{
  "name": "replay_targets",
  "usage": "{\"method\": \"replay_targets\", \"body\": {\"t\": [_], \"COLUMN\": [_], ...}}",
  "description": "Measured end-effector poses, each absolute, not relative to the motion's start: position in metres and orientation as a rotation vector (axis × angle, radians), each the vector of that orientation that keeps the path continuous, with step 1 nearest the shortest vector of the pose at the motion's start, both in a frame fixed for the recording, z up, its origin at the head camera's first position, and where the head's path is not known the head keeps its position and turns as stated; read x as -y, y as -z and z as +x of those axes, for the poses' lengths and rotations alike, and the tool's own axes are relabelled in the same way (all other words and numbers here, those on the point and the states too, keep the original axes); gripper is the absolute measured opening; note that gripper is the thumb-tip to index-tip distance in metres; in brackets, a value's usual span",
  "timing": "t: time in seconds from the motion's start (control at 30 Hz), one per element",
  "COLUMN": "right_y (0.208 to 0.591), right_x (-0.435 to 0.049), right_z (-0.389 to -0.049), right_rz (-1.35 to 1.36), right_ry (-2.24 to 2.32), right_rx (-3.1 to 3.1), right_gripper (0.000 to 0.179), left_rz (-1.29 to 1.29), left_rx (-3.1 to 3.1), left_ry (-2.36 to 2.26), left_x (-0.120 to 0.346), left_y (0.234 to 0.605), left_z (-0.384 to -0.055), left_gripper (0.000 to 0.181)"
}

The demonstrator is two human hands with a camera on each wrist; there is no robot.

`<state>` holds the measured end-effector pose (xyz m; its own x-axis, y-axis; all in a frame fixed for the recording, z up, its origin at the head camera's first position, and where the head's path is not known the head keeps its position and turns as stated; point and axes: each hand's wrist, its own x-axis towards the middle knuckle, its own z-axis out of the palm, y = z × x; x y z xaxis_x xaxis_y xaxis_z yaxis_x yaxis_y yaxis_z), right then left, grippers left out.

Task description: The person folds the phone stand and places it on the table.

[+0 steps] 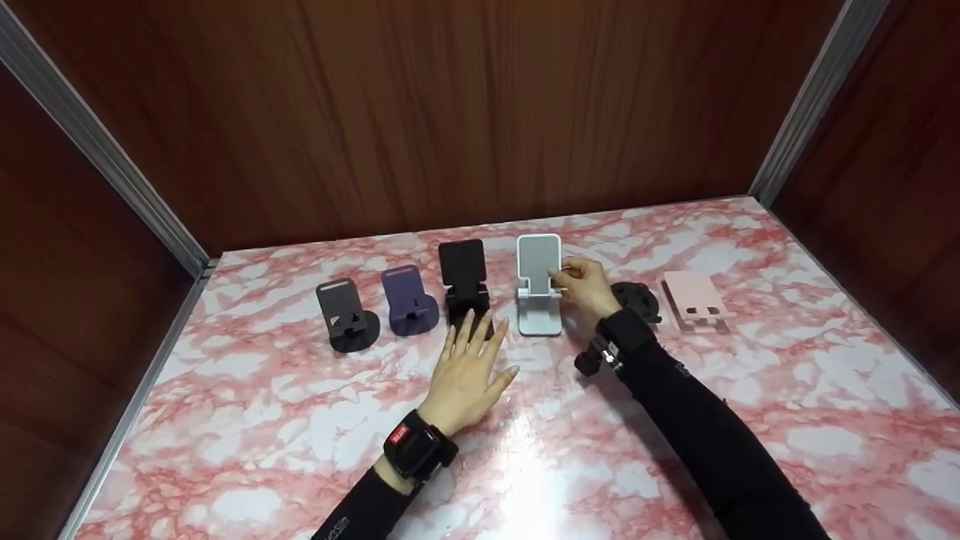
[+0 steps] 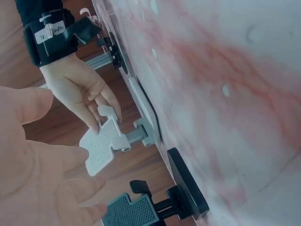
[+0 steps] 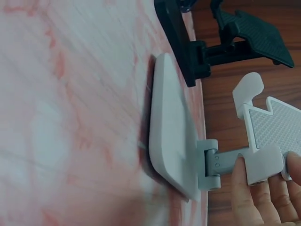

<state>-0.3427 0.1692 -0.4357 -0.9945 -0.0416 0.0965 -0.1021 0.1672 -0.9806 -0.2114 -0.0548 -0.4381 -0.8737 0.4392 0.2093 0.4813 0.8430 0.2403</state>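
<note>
Standing on the pink-and-white marbled desk, the white stand is held by the right hand. Its grey-faced upper plate is pinched between thumb and fingers at the right edge, near the hinge, as is also shown in the right wrist view. The base is laid flat on the desk, and the plate is raised above it.

The left hand is spread wide, with its fingers straight and nothing held. It is placed in front of the black stand, whose base is partly covered by the fingertips in the head view; whether the two are touching cannot be told.

The black stand is set just left of the white one. Farther left, the purple stand and then the dark grey stand are lined up, each borne on a rounded base. To the right, a round black object is partly hidden by the right wrist, and beside it the pink stand is tilted low over the desk. Black devices are strapped to both wrists, and the desk is backed by a brown wood-grain panel.
</note>
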Motion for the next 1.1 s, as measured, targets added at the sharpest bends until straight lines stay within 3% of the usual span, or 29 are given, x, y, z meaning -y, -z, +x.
{"method": "replay_targets", "body": {"t": [0.63, 0.83, 1.1], "right_y": [0.406, 0.401, 0.394], "right_x": [-0.172, -0.172, -0.17], "right_z": [-0.317, -0.306, -0.287], "right_rz": [0.209, 0.282, 0.375], "right_ry": [-2.369, -2.376, -2.349], "right_rx": [2.071, 2.05, 2.081], "right_gripper": [0.014, 0.008, 0.018], "left_rz": [-0.712, -0.742, -0.723], "left_rx": [2.908, 2.908, 2.762], "left_ry": [0.682, 1.037, 1.493], "left_x": [0.056, 0.056, 0.053], "left_y": [0.442, 0.442, 0.44], "left_z": [-0.227, -0.233, -0.24], "left_gripper": [0.066, 0.066, 0.062]}}
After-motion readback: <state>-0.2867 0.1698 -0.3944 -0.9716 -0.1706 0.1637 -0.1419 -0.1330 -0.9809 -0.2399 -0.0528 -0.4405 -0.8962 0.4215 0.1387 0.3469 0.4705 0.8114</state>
